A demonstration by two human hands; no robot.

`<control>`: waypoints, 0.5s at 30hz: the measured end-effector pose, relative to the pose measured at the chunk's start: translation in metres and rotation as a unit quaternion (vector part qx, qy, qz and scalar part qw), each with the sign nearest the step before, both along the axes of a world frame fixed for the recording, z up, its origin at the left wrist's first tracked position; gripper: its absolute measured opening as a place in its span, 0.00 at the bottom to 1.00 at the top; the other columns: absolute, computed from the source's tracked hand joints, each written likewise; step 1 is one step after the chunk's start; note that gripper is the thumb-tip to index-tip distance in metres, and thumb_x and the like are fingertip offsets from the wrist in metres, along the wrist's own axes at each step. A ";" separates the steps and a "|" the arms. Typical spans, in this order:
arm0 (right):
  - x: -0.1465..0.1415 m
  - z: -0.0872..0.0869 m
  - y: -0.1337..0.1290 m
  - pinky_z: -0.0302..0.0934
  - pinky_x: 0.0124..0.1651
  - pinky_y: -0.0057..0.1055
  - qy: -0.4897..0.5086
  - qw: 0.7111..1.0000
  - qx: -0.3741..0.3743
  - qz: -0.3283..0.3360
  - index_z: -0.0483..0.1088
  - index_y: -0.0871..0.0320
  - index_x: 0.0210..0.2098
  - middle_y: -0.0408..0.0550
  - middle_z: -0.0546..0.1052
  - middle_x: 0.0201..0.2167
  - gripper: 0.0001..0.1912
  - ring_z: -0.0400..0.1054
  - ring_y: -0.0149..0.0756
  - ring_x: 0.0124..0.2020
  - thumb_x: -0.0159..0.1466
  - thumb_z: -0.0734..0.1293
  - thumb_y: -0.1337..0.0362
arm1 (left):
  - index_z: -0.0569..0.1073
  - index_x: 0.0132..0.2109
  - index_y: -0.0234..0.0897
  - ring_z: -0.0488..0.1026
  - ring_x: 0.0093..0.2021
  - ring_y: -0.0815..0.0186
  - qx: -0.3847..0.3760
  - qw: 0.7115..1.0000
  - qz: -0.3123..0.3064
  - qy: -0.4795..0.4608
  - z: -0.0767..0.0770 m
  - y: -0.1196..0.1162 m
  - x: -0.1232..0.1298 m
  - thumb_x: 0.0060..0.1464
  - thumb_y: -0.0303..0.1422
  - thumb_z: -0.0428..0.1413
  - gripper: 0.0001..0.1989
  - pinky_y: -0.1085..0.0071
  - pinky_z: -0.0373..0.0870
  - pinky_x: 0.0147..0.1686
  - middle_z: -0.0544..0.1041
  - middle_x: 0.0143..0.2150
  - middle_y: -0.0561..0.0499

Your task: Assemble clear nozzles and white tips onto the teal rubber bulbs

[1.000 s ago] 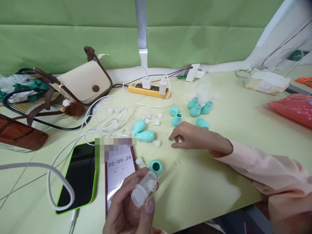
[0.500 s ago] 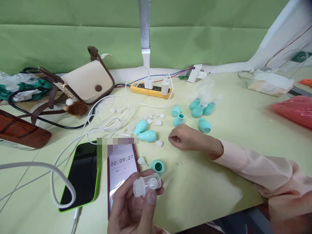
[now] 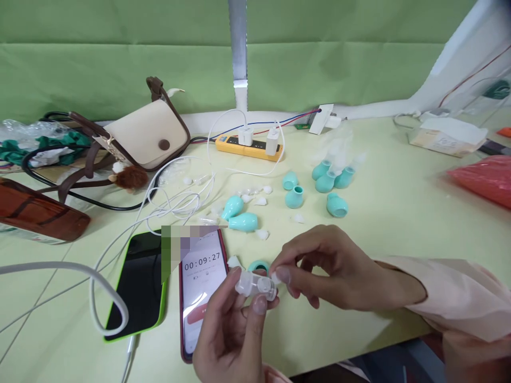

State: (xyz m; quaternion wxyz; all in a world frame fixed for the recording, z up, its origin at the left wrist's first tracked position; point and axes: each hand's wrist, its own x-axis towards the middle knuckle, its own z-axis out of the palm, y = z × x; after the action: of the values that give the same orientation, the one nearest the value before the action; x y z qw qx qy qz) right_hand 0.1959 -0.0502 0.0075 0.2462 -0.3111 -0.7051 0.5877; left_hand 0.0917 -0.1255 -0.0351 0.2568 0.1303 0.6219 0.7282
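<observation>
Right hand (image 3: 337, 268) has moved in, pinching a white bit (image 3: 275, 277) beside clear tube (image 3: 254, 285), gripped sideways by left hand (image 3: 229, 327), presumably for steadiness.

"What's the tube (image 3: 248, 284) like?"
"Clear, smooth plastic. The lying teal bulbs (image 3: 243, 222) are glossy."
"And the handbag (image 3: 139, 130)?"
"Smooth, matt, leather-like; its charm (image 3: 131, 177) is fluffy. The table (image 3: 399, 218) has a faint sheen."

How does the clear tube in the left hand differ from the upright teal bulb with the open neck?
The clear tube is see-through; the teal bulb is opaque. The tube is roughly straight; the bulb swells below a narrow neck. The tube lies sideways in the left hand; the bulb stands on the table.
</observation>
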 end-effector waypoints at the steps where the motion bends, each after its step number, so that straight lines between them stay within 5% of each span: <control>1: -0.001 0.000 -0.002 0.59 0.15 0.17 0.007 1.000 0.021 -0.003 0.73 0.64 0.29 0.45 0.73 0.20 0.10 0.62 0.24 0.17 0.60 0.62 0.66 | 0.77 0.35 0.38 0.77 0.23 0.68 -0.009 1.000 0.003 -0.006 0.002 -0.001 0.002 0.34 0.34 0.66 0.15 0.80 0.75 0.23 0.80 0.25 0.55; 8: -0.003 -0.002 -0.003 0.59 0.20 0.19 0.013 0.986 0.164 0.006 0.75 0.62 0.29 0.44 0.74 0.20 0.09 0.63 0.24 0.19 0.59 0.62 0.73 | 0.77 0.39 0.44 0.73 0.15 0.69 -0.081 0.997 -0.005 -0.016 0.012 -0.007 0.009 0.35 0.35 0.65 0.19 0.84 0.58 0.01 0.80 0.29 0.56; 12: -0.001 -0.001 0.001 0.58 0.18 0.17 0.019 0.994 0.104 0.030 0.76 0.61 0.32 0.43 0.73 0.19 0.08 0.60 0.21 0.16 0.60 0.64 0.70 | 0.78 0.36 0.43 0.77 0.24 0.65 -0.013 0.999 0.009 0.028 0.006 -0.004 0.008 0.34 0.35 0.66 0.15 0.74 0.76 0.16 0.80 0.32 0.54; 15: -0.001 -0.004 0.002 0.58 0.15 0.18 0.015 1.000 0.001 0.027 0.77 0.62 0.32 0.44 0.73 0.19 0.07 0.60 0.21 0.14 0.58 0.66 0.67 | 0.78 0.36 0.44 0.77 0.26 0.63 0.031 0.997 0.004 0.065 0.001 -0.002 0.008 0.38 0.30 0.65 0.13 0.69 0.78 0.22 0.80 0.30 0.54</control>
State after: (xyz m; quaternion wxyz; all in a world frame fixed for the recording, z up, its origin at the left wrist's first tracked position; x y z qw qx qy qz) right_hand 0.1954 -0.0483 0.0031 0.2407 -0.2829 -0.7102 0.5981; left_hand 0.0993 -0.1275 -0.0342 0.2088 0.1835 0.6147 0.7382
